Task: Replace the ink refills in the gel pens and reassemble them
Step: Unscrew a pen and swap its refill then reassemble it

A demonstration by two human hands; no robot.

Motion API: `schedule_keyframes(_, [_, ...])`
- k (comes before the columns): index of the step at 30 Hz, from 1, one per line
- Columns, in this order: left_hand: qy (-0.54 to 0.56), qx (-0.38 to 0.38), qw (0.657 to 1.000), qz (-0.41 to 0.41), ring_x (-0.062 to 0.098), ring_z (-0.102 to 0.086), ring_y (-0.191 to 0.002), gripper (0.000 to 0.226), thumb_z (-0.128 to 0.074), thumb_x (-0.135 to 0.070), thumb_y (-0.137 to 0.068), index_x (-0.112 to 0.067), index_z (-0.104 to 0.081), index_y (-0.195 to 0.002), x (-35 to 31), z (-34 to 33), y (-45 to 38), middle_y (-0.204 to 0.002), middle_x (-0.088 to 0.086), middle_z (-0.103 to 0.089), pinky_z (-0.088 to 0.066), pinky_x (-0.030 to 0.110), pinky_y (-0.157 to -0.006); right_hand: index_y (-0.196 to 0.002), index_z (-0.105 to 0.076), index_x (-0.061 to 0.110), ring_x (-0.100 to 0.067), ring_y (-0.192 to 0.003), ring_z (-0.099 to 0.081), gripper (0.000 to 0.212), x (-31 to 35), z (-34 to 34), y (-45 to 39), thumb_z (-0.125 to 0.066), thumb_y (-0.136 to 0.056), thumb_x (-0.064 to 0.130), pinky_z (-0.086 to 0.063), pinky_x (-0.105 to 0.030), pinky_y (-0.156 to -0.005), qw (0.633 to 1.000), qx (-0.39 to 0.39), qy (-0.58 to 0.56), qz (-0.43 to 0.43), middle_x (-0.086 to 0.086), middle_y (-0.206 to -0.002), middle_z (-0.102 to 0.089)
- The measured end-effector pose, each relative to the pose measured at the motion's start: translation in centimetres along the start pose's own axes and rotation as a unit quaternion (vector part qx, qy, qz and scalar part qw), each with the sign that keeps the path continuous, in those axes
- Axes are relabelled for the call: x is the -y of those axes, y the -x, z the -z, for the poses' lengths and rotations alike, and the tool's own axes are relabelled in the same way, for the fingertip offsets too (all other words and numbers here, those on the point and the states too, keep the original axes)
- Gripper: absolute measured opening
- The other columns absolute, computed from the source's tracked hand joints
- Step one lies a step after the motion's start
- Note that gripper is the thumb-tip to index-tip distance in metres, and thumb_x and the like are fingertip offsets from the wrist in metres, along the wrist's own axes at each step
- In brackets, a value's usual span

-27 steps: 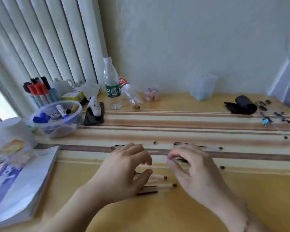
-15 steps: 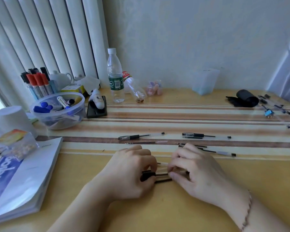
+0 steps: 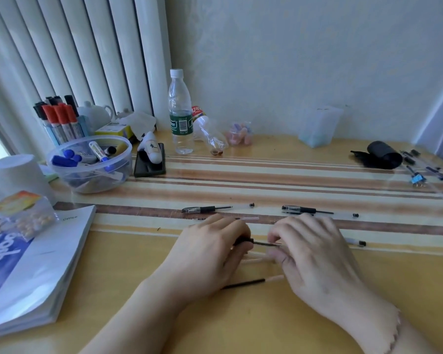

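Both hands meet on one pen (image 3: pixel 256 242) at the table's (image 3: pixel 241 325) near middle: left hand (image 3: pixel 210 254) pinches its black grip, right hand (image 3: pixel 307 249) pinches the thin refill end. Two more pens (image 3: pixel 216 208) lie just beyond, one refill (image 3: pixel 251 281) just below. The wooden table is striped, set against a white wall. Parts under the palms are hidden; I cannot count them.
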State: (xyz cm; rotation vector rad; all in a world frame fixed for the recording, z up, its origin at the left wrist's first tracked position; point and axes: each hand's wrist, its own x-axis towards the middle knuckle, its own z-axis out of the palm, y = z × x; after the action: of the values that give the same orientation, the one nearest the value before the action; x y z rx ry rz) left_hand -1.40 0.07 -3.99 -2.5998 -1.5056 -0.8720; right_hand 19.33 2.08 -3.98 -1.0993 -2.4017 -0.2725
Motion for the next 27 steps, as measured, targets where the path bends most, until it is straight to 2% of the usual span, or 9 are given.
schedule_keyframes(2, [-0.010, -0.007, 1.000, -0.006, 0.019, -0.057, -0.074, 0.018, -0.041, -0.031, -0.094, -0.020, -0.054, -0.090, -0.7, -0.5, -0.7, -0.081, -0.008, -0.061, -0.049, 0.036, -0.055, -0.097, -0.059, 0.025, -0.013, -0.074, -0.055, 0.019, 0.5, -0.2, -0.3, -0.044, -0.093, 0.035, -0.043, -0.032, -0.066, 1.000, 0.018, -0.005, 0.008, 0.014, -0.085, -0.060])
schedule_keyframes(5, [-0.022, 0.005, 0.999, -0.029, 0.020, -0.052, -0.058, 0.017, -0.041, -0.027, -0.094, -0.019, -0.053, -0.086, -1.3, -0.5, -1.4, -0.071, -0.007, -0.058, -0.040, 0.034, -0.044, -0.094, -0.061, 0.028, -0.009, -0.060, -0.053, 0.023, -0.3, -0.1, -0.5, -0.039, -0.094, 0.031, -0.042, -0.027, -0.047, 0.996, 0.032, -0.077, -0.004, 0.013, -0.075, -0.056])
schedule_keyframes(9, [-0.045, 0.034, 0.997, -0.059, 0.021, -0.041, -0.046, 0.013, -0.043, -0.029, -0.095, -0.024, -0.050, -0.086, -0.9, 0.4, -2.7, -0.057, -0.005, -0.050, -0.031, 0.031, -0.039, -0.090, -0.066, 0.027, -0.007, -0.052, -0.047, 0.021, -1.2, 0.1, -0.7, -0.044, -0.093, 0.027, -0.030, -0.018, -0.043, 0.994, 0.017, -0.111, 0.002, 0.012, -0.068, -0.055])
schedule_keyframes(13, [-0.053, 0.036, 0.994, -0.090, 0.020, -0.035, -0.045, 0.016, -0.043, -0.034, -0.097, -0.027, -0.055, -0.088, -0.5, 0.6, -3.8, -0.056, -0.003, -0.054, -0.023, 0.029, -0.041, -0.086, -0.064, 0.025, -0.008, -0.050, -0.045, 0.019, -1.6, -0.1, -0.9, -0.047, -0.094, 0.026, -0.037, -0.028, -0.038, 0.994, -0.014, -0.113, -0.002, 0.011, -0.065, -0.053])
schedule_keyframes(16, [-0.043, 0.031, 0.996, -0.075, 0.019, -0.038, -0.046, 0.026, -0.037, -0.043, -0.099, -0.031, -0.059, -0.094, -0.4, 0.0, -2.9, -0.056, -0.002, -0.056, -0.034, 0.032, -0.041, -0.085, -0.063, 0.025, -0.010, -0.050, -0.047, 0.015, -1.7, 0.2, -0.6, -0.052, -0.090, 0.017, -0.037, -0.031, -0.037, 0.996, -0.009, -0.082, 0.028, 0.010, -0.066, -0.054])
schedule_keyframes(19, [-0.010, 0.017, 0.998, -0.058, 0.018, -0.039, -0.045, 0.030, -0.038, -0.053, -0.098, -0.035, -0.061, -0.095, -0.1, 0.1, -2.1, -0.052, -0.002, -0.054, -0.039, 0.032, -0.041, -0.089, -0.064, 0.023, -0.010, -0.052, -0.052, 0.019, -1.8, 0.4, -0.3, -0.059, -0.080, 0.006, -0.039, -0.029, -0.035, 0.997, -0.006, -0.058, 0.055, 0.011, -0.067, -0.057])
schedule_keyframes(21, [0.017, 0.008, 0.997, -0.070, 0.015, -0.045, -0.050, 0.027, -0.041, -0.051, -0.098, -0.033, -0.061, -0.094, 0.2, 0.7, -2.5, -0.057, -0.005, -0.055, -0.041, 0.031, -0.044, -0.093, -0.067, 0.020, -0.010, -0.052, -0.052, 0.013, -1.8, 0.5, -0.5, -0.056, -0.087, 0.015, -0.040, -0.029, -0.036, 0.996, -0.034, -0.068, 0.048, 0.011, -0.067, -0.058])
schedule_keyframes(23, [0.059, 0.000, 0.996, -0.065, 0.013, -0.052, -0.059, 0.023, -0.045, -0.046, -0.097, -0.031, -0.061, -0.094, 0.7, 1.6, -3.0, -0.070, -0.011, -0.055, -0.045, 0.032, -0.050, -0.096, -0.069, 0.020, -0.008, -0.053, -0.054, 0.019, -1.7, 0.7, -0.8, -0.051, -0.093, 0.025, -0.042, -0.029, -0.039, 0.993, -0.050, -0.104, 0.021, 0.010, -0.070, -0.062])
schedule_keyframes(27, [0.060, -0.041, 0.994, -0.085, 0.015, -0.056, -0.062, 0.018, -0.048, -0.038, -0.097, -0.027, -0.062, -0.093, 1.6, 2.8, -3.0, -0.080, -0.011, -0.056, -0.045, 0.035, -0.049, -0.089, -0.067, 0.029, -0.003, -0.055, -0.054, 0.025, -1.7, 2.0, -1.5, -0.045, -0.095, 0.038, -0.041, -0.021, -0.045, 0.991, -0.031, -0.132, -0.014, 0.017, -0.070, -0.063])
